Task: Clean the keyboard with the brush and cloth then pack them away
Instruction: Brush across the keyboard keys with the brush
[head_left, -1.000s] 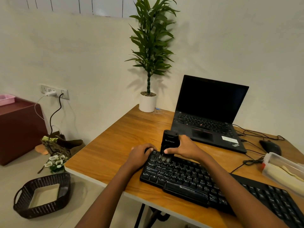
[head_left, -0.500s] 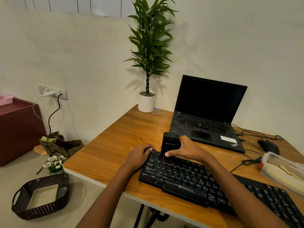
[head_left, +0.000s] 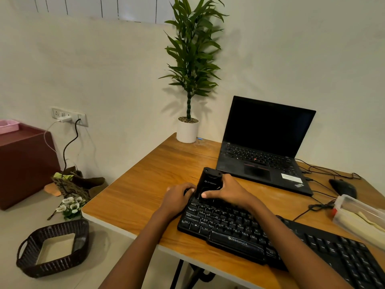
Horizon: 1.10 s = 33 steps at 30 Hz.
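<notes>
A black Zebronics keyboard [head_left: 233,230] lies slantwise along the front edge of the wooden desk [head_left: 145,190]. My right hand [head_left: 227,190] grips a black block-shaped brush [head_left: 209,181], held upright with its lower end down on the keyboard's top-left keys. My left hand [head_left: 179,197] rests on the keyboard's far left corner, fingers curled over its edge. The bristles are hidden behind my hands. A clear plastic box [head_left: 362,217] with a pale cloth inside stands at the right.
An open black laptop [head_left: 264,151] sits behind the keyboard, a potted plant [head_left: 188,130] in the desk's back corner. A black mouse [head_left: 342,187] and cables lie at the right. On the floor to the left stand a dark woven basket [head_left: 53,247] and a brown cabinet [head_left: 25,163].
The brush has slid a little toward the keyboard's far left corner, closer to my left hand. My left hand has stayed in place.
</notes>
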Available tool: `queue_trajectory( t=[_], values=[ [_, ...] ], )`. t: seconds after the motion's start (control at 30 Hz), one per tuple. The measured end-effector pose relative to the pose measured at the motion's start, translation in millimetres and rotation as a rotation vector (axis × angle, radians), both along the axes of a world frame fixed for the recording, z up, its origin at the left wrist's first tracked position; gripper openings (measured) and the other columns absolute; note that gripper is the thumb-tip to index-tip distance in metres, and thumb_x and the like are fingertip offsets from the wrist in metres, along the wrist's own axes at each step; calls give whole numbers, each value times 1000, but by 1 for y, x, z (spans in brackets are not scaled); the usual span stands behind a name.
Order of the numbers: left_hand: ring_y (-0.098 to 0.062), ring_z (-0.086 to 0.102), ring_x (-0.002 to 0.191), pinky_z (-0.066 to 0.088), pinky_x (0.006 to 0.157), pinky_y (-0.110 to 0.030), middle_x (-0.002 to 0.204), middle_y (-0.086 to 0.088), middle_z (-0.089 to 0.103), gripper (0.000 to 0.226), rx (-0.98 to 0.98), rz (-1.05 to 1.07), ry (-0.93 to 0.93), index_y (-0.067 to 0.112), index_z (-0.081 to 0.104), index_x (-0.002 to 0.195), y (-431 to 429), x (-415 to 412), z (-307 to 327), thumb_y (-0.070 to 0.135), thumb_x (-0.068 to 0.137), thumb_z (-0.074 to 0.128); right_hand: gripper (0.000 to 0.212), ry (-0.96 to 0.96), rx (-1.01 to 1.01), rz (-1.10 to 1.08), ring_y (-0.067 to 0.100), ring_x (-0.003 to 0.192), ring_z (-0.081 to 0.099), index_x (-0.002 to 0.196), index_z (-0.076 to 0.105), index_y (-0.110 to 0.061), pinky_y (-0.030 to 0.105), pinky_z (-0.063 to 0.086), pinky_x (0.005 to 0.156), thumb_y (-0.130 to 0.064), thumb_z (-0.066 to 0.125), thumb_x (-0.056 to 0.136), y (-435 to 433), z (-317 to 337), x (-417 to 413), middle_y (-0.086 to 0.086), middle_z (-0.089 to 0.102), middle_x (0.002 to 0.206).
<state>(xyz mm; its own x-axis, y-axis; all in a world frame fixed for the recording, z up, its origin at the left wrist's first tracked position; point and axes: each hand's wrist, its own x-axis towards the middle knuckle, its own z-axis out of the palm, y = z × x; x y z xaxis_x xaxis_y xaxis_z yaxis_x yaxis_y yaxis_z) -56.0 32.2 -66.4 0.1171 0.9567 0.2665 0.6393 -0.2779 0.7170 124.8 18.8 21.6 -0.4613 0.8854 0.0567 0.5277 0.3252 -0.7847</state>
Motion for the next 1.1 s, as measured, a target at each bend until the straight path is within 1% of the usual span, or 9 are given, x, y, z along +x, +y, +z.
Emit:
queue_trajectory(
  t=[0.13, 0.23, 0.37, 0.5, 0.67, 0.73, 0.83, 0.97, 1.1],
  values=[
    [-12, 59, 103, 33, 103, -46, 108, 11, 67, 22, 16, 4, -12, 28, 66, 102, 0, 1, 2, 23, 98, 45, 37, -173, -86, 38, 21, 94, 62, 104, 56, -14, 25, 50, 76, -14, 78, 73, 2, 24, 25, 3, 64, 99],
    [-12, 58, 108, 26, 106, -40, 113, 10, 66, 23, 17, 22, 17, 26, 67, 104, -2, 1, 5, 23, 99, 45, 44, -210, -92, 28, 27, 101, 61, 109, 57, -7, 34, 51, 84, -14, 79, 72, 2, 29, 33, 13, 64, 109],
    [-11, 57, 107, 25, 105, -39, 112, 11, 66, 22, 15, 22, 9, 26, 67, 104, -3, 2, 5, 24, 98, 45, 47, -152, -4, -41, 15, 101, 58, 111, 55, -15, 10, 43, 76, -20, 79, 72, -2, 19, 32, -1, 62, 108],
    [-11, 56, 108, 23, 104, -37, 113, 10, 66, 23, 13, 34, 27, 26, 67, 105, -3, 3, 7, 24, 99, 44, 54, -113, 23, -43, 4, 97, 56, 118, 52, -19, 2, 40, 68, -23, 80, 71, -7, 15, 31, -10, 58, 108],
    [-11, 58, 105, 29, 106, -45, 111, 10, 67, 22, 10, 11, -2, 26, 67, 104, -1, 1, 4, 23, 98, 46, 52, -120, 60, -78, 7, 100, 56, 116, 53, -20, 5, 39, 70, -23, 79, 71, -6, 16, 38, -8, 60, 110],
    [-12, 58, 105, 29, 106, -44, 112, 9, 67, 22, 8, 10, -5, 26, 67, 104, -2, 1, 5, 23, 98, 46, 51, -111, 3, -49, 1, 98, 56, 114, 53, -25, 5, 39, 70, -24, 79, 71, -9, 14, 41, -12, 59, 108],
    [-13, 58, 107, 26, 106, -39, 113, 8, 66, 23, 10, 16, 1, 25, 67, 105, -5, 3, 8, 23, 99, 45, 48, -87, 63, -121, 7, 101, 56, 112, 53, -25, 9, 39, 74, -27, 79, 72, -8, 9, 48, -13, 58, 106],
    [-12, 59, 103, 32, 105, -48, 108, 11, 67, 22, -11, 1, -24, 28, 66, 103, -3, 2, 6, 23, 98, 46, 47, -86, 9, -65, -2, 97, 56, 110, 53, -27, 7, 40, 72, -24, 79, 71, -10, 10, 50, -15, 60, 105],
    [-13, 60, 101, 36, 101, -51, 105, 11, 67, 21, -6, 6, -34, 30, 66, 100, -2, 2, 6, 23, 98, 46, 47, -68, 102, -144, 5, 99, 54, 110, 52, -27, 11, 38, 76, -26, 79, 71, -7, 7, 49, -15, 57, 104]
  ],
)
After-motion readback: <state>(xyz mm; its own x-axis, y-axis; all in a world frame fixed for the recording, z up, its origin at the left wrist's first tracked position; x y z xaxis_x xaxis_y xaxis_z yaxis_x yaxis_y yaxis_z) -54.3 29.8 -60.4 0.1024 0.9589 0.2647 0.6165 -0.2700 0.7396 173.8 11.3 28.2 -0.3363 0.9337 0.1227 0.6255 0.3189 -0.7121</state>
